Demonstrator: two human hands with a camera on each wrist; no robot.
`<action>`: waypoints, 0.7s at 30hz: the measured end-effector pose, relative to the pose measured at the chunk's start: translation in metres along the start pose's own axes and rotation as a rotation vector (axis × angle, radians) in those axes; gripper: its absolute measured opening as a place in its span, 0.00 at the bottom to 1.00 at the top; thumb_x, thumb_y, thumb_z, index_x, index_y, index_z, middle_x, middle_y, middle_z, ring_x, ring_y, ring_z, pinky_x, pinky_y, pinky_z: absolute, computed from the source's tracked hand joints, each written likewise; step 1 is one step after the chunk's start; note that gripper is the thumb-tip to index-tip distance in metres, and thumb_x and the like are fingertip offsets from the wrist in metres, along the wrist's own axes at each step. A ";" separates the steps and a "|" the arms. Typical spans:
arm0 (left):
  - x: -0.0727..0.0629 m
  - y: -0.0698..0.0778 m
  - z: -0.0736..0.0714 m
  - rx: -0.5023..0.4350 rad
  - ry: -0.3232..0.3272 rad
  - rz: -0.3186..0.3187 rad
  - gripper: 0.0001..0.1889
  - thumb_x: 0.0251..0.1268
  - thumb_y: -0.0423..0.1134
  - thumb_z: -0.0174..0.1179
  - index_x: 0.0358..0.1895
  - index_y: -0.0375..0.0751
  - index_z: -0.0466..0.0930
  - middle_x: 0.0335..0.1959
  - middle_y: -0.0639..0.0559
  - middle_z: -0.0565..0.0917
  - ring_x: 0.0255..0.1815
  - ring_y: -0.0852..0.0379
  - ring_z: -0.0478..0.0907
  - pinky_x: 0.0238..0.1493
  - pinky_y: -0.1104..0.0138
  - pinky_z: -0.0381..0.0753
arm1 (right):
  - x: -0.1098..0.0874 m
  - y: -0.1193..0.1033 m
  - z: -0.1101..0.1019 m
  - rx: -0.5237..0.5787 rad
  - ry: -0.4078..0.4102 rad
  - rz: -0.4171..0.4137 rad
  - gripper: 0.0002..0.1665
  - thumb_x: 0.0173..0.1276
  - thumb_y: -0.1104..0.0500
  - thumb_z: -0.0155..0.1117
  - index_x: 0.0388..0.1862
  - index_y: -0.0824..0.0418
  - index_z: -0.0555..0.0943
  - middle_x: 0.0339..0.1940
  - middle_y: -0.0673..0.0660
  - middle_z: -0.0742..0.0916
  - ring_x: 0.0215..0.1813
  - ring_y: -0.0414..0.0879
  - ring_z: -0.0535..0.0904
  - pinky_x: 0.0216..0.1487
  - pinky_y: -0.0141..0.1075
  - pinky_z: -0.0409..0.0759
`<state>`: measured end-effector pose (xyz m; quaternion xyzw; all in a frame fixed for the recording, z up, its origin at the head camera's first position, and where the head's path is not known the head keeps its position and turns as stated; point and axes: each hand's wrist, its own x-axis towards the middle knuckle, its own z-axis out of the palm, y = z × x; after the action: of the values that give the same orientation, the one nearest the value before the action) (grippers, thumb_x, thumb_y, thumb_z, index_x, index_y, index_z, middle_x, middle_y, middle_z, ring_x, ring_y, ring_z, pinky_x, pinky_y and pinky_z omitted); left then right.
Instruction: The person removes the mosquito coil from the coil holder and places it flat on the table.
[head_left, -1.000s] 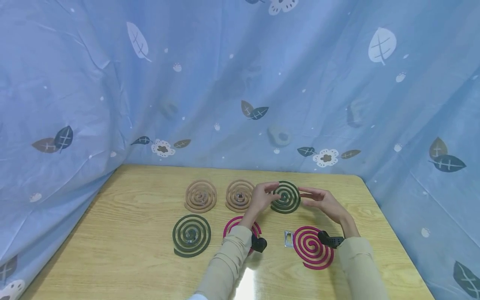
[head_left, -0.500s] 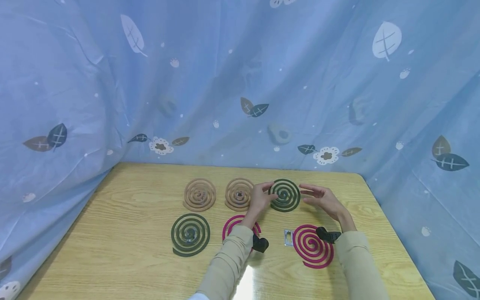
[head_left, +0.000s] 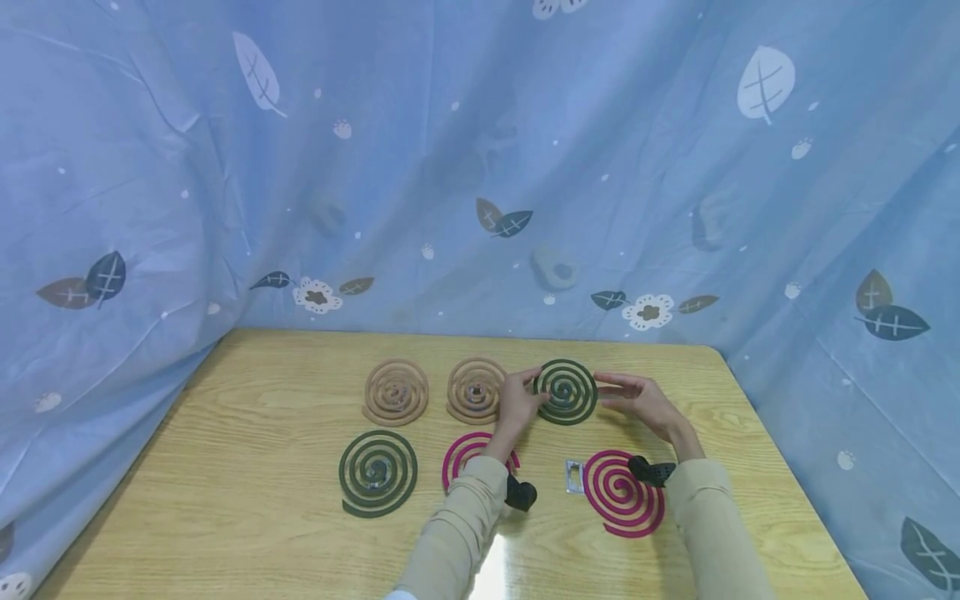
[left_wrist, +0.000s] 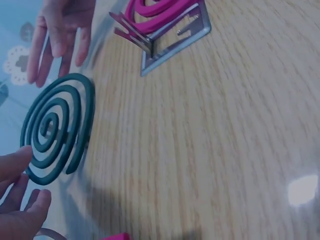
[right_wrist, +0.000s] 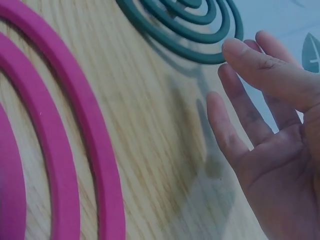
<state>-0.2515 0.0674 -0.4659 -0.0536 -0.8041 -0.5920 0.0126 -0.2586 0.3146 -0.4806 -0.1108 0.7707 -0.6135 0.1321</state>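
A dark green mosquito coil [head_left: 565, 392] lies at the back right of the table, between both hands. In the left wrist view the coil [left_wrist: 57, 130] appears slightly raised, a bit of its support showing at the centre. My left hand [head_left: 517, 402] is at its left edge, thumb overlapping the rim, fingers loosely bent; whether it touches is unclear. My right hand [head_left: 641, 404] hovers just off the right edge with fingers spread, holding nothing. Nearer me lies a pink coil [head_left: 622, 493], beside a metal coil stand [head_left: 575, 477] with upturned prongs.
Two tan coils [head_left: 397, 392] [head_left: 477, 391] sit in the back row to the left. In front are another green coil [head_left: 378, 473] and a pink coil [head_left: 457, 457] partly hidden by my left forearm. A blue patterned curtain [head_left: 480, 167] encloses the wooden table [head_left: 247, 467].
My left thumb and fingers have drawn back left from over the green coil to its edge. My right hand stays beside it. The view has shifted slightly.
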 end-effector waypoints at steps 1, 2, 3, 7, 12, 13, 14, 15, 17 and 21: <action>0.000 -0.001 0.001 0.012 0.002 -0.002 0.24 0.55 0.23 0.66 0.58 0.32 0.78 0.56 0.40 0.80 0.26 0.58 0.79 0.19 0.77 0.67 | 0.000 0.000 0.000 0.001 0.004 0.006 0.32 0.65 0.69 0.63 0.67 0.71 0.67 0.67 0.70 0.71 0.60 0.47 0.77 0.55 0.30 0.80; 0.001 -0.002 0.002 0.017 0.004 -0.004 0.24 0.55 0.23 0.66 0.58 0.32 0.78 0.55 0.40 0.81 0.18 0.62 0.71 0.16 0.77 0.62 | 0.000 0.001 0.000 -0.002 0.002 0.006 0.31 0.65 0.69 0.63 0.67 0.72 0.67 0.67 0.70 0.71 0.60 0.46 0.77 0.55 0.30 0.80; 0.001 -0.002 0.003 0.017 0.006 -0.006 0.24 0.54 0.23 0.66 0.58 0.32 0.78 0.54 0.39 0.81 0.14 0.64 0.62 0.15 0.77 0.57 | 0.001 0.001 0.000 -0.003 0.004 0.008 0.31 0.65 0.70 0.62 0.67 0.72 0.67 0.67 0.71 0.71 0.59 0.46 0.78 0.55 0.30 0.80; 0.002 -0.003 0.005 0.006 0.014 -0.001 0.24 0.55 0.22 0.65 0.58 0.31 0.77 0.50 0.38 0.83 0.09 0.66 0.51 0.12 0.77 0.52 | 0.002 0.000 0.001 0.003 0.008 0.014 0.31 0.64 0.72 0.62 0.66 0.74 0.67 0.66 0.72 0.71 0.58 0.45 0.78 0.56 0.33 0.80; 0.003 -0.006 0.009 0.034 0.041 0.036 0.24 0.51 0.18 0.65 0.55 0.27 0.78 0.49 0.36 0.82 0.12 0.63 0.64 0.19 0.77 0.70 | 0.002 0.000 0.002 0.028 0.020 0.022 0.32 0.63 0.74 0.61 0.66 0.75 0.66 0.66 0.73 0.70 0.57 0.42 0.79 0.56 0.36 0.81; 0.003 -0.007 0.009 0.044 0.048 0.047 0.24 0.50 0.17 0.65 0.54 0.26 0.78 0.48 0.35 0.83 0.17 0.60 0.72 0.25 0.76 0.77 | 0.002 0.000 0.003 0.028 0.022 0.019 0.32 0.63 0.74 0.61 0.66 0.75 0.65 0.66 0.74 0.70 0.56 0.42 0.79 0.55 0.35 0.81; 0.003 -0.008 0.010 0.055 0.057 0.058 0.23 0.48 0.17 0.65 0.53 0.25 0.78 0.52 0.35 0.81 0.24 0.57 0.78 0.33 0.73 0.82 | 0.002 0.000 0.003 0.028 0.026 0.018 0.32 0.63 0.75 0.61 0.66 0.75 0.65 0.65 0.74 0.70 0.56 0.42 0.79 0.55 0.35 0.81; 0.003 -0.009 0.011 0.063 0.063 0.065 0.23 0.47 0.16 0.65 0.52 0.24 0.78 0.52 0.35 0.81 0.32 0.52 0.82 0.41 0.69 0.84 | 0.002 0.000 0.004 0.027 0.033 0.017 0.32 0.63 0.75 0.61 0.66 0.76 0.65 0.65 0.74 0.70 0.56 0.43 0.79 0.55 0.35 0.81; 0.003 -0.010 0.012 0.075 0.077 0.083 0.23 0.46 0.15 0.65 0.51 0.23 0.79 0.50 0.35 0.82 0.49 0.45 0.81 0.52 0.62 0.83 | 0.003 0.000 0.005 0.022 0.043 0.015 0.32 0.63 0.75 0.62 0.66 0.76 0.65 0.65 0.75 0.70 0.56 0.44 0.79 0.54 0.34 0.82; 0.003 -0.012 0.013 0.075 0.094 0.105 0.23 0.44 0.14 0.65 0.49 0.23 0.79 0.48 0.34 0.82 0.54 0.42 0.78 0.54 0.58 0.81 | 0.004 0.001 0.007 0.011 0.058 0.010 0.32 0.62 0.74 0.63 0.65 0.76 0.66 0.64 0.76 0.71 0.56 0.44 0.80 0.53 0.33 0.82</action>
<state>-0.2551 0.0768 -0.4806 -0.0672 -0.8203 -0.5619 0.0832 -0.2604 0.3070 -0.4831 -0.0884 0.7715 -0.6198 0.1134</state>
